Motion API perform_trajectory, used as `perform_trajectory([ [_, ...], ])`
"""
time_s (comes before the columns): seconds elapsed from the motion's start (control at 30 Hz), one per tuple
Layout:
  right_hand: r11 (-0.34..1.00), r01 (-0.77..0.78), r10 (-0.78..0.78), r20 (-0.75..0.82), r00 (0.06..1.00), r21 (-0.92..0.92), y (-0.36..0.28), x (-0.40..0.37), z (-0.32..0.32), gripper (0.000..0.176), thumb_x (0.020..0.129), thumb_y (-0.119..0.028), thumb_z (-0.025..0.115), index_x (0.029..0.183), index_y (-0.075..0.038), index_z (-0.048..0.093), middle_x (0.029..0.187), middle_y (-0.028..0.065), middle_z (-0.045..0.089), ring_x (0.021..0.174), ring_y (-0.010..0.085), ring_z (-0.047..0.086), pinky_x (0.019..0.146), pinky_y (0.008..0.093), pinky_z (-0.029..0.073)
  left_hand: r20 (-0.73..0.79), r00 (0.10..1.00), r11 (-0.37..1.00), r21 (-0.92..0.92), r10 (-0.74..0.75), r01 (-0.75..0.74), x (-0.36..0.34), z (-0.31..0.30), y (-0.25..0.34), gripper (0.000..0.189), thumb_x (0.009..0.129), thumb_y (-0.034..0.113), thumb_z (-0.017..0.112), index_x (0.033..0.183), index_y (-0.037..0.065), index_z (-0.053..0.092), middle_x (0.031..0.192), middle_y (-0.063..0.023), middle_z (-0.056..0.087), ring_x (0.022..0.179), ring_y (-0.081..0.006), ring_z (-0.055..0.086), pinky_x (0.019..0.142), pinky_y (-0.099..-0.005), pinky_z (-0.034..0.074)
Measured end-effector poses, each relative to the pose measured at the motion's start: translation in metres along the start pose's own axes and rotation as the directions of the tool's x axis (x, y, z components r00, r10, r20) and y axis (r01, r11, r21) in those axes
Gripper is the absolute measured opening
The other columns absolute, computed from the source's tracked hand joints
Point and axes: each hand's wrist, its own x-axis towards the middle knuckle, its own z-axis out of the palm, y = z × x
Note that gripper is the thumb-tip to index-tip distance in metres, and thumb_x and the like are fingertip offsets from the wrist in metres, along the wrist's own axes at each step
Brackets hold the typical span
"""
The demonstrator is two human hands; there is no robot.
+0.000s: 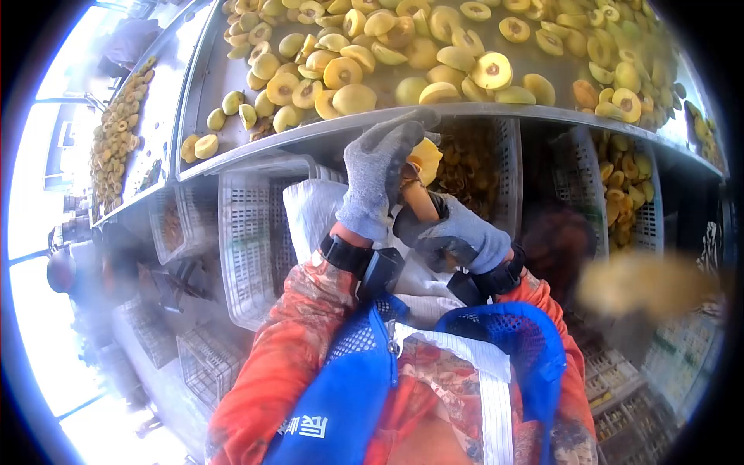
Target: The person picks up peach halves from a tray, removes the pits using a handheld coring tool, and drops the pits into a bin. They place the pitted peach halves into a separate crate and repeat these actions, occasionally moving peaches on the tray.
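Observation:
My left hand [370, 174], in a grey glove with dark fingertips, is raised at the table's front edge. Its fingers curl around a yellow peach half [425, 160]. My right hand [461, 236], gloved the same way, is closed just below and to the right. A tan, wood-coloured tool handle [419, 203] comes out of its grip and points up at the fruit. The tool's working end is hidden behind the peach half and my left hand. Many halved peaches [342, 72], some with dark pit centres, lie on the metal table [232, 155] just beyond.
White plastic crates [240, 248] stand under the table, one beside a white sack [306, 213]. Fruit pieces fill a crate [620, 186] at the right. Another fruit-covered table [159, 147] runs along the left. A blurred tan shape [651, 285] floats at the right.

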Motion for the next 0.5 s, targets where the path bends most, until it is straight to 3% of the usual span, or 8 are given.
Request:
perform_trajectory([
  [0.07, 0.992, 0.038, -0.045, 0.054, 0.998, 0.119, -0.001, -0.003, -0.003, 0.028, 0.076, -0.017, 0.073, 0.099, -0.004, 0.062, 0.068, 0.0024, 0.057, 0.050, 0.0100, 0.051, 0.047, 0.0225, 0.039, -0.052, 0.993, 0.994, 0.025, 0.106, -0.105, 0.007, -0.006, -0.011, 0.034, 0.091, 0.012, 0.058, 0.121, -0.003, 0.060, 0.118, -0.0120, 0.065, 0.105, -0.0170, 0.061, 0.090, -0.0294, 0.048],
  [0.13, 0.981, 0.041, -0.051, 0.049, 0.997, 0.189, -0.005, -0.012, 0.001, 0.028, 0.075, -0.017, 0.073, 0.097, -0.004, 0.062, 0.068, 0.0007, 0.055, 0.051, 0.0078, 0.049, 0.047, 0.0208, 0.037, -0.105, 0.937, 0.869, 0.421, 0.333, -0.261, -0.006, -0.040, 0.011, 0.030, 0.090, 0.005, 0.049, 0.115, 0.003, 0.066, 0.112, -0.0104, 0.068, 0.101, -0.0175, 0.064, 0.091, -0.0329, 0.049],
  [0.2, 1.000, 0.020, -0.019, -0.053, 0.998, 0.008, -0.010, -0.018, -0.020, 0.032, 0.077, -0.024, 0.072, 0.100, -0.005, 0.060, 0.071, 0.0067, 0.062, 0.057, 0.0166, 0.059, 0.051, 0.0286, 0.045, -0.106, 0.960, 0.831, 0.532, 0.259, -0.165, -0.014, -0.096, 0.034, 0.029, 0.091, 0.012, 0.055, 0.116, 0.002, 0.065, 0.109, -0.0087, 0.068, 0.096, -0.0164, 0.064, 0.085, -0.0302, 0.051],
  [0.23, 0.898, -0.075, -0.040, -0.250, 0.967, -0.434, -0.003, -0.014, -0.033, 0.037, 0.077, -0.026, 0.072, 0.104, -0.004, 0.060, 0.078, 0.0099, 0.064, 0.065, 0.0217, 0.062, 0.057, 0.0324, 0.048, -0.106, 0.970, 0.803, 0.584, 0.221, -0.119, -0.018, -0.124, 0.046, 0.030, 0.092, 0.016, 0.059, 0.117, 0.002, 0.065, 0.108, -0.0079, 0.069, 0.094, -0.0158, 0.065, 0.082, -0.0288, 0.052],
  [0.27, 0.611, -0.248, -0.148, -0.417, 0.897, -0.751, 0.010, -0.008, -0.047, 0.041, 0.078, -0.028, 0.072, 0.108, -0.004, 0.060, 0.084, 0.0131, 0.066, 0.072, 0.0268, 0.064, 0.063, 0.0362, 0.050, -0.134, 0.984, 0.630, 0.776, 0.119, 0.029, -0.017, -0.167, 0.039, 0.032, 0.090, 0.015, 0.064, 0.118, 0.002, 0.064, 0.107, -0.0090, 0.069, 0.093, -0.0161, 0.065, 0.081, -0.0287, 0.052],
  [0.3, 0.221, -0.462, -0.309, -0.511, 0.802, -0.859, 0.020, -0.003, -0.054, 0.046, 0.078, -0.031, 0.072, 0.112, -0.003, 0.060, 0.090, 0.0163, 0.068, 0.079, 0.0319, 0.067, 0.069, 0.0399, 0.053, -0.319, 0.946, 0.653, 0.728, 0.051, 0.210, -0.011, -0.175, 0.045, 0.043, 0.085, 0.017, 0.070, 0.123, 0.001, 0.061, 0.113, -0.0128, 0.067, 0.098, -0.0180, 0.065, 0.084, -0.0301, 0.051],
  [0.37, 0.293, -0.514, -0.248, -0.583, 0.774, -0.806, 0.025, 0.001, -0.055, 0.052, 0.079, -0.038, 0.070, 0.116, -0.004, 0.058, 0.097, 0.0181, 0.067, 0.089, 0.0357, 0.065, 0.078, 0.0435, 0.051, -0.207, 0.951, 0.397, 0.912, 0.228, 0.104, 0.021, -0.212, 0.037, 0.053, 0.082, 0.024, 0.072, 0.127, 0.001, 0.057, 0.118, -0.0167, 0.065, 0.102, -0.0217, 0.065, 0.089, -0.0320, 0.049],
  [0.5, 0.303, -0.499, -0.246, -0.573, 0.782, -0.812, 0.019, 0.010, -0.050, 0.054, 0.079, -0.040, 0.070, 0.119, -0.005, 0.057, 0.097, 0.0185, 0.068, 0.089, 0.0372, 0.064, 0.079, 0.0448, 0.051, -0.085, 0.966, 0.379, 0.925, 0.244, -0.015, 0.114, -0.141, 0.019, 0.063, 0.078, 0.033, 0.072, 0.131, 0.004, 0.053, 0.123, -0.0210, 0.060, 0.111, -0.0298, 0.061, 0.092, -0.0375, 0.048],
])
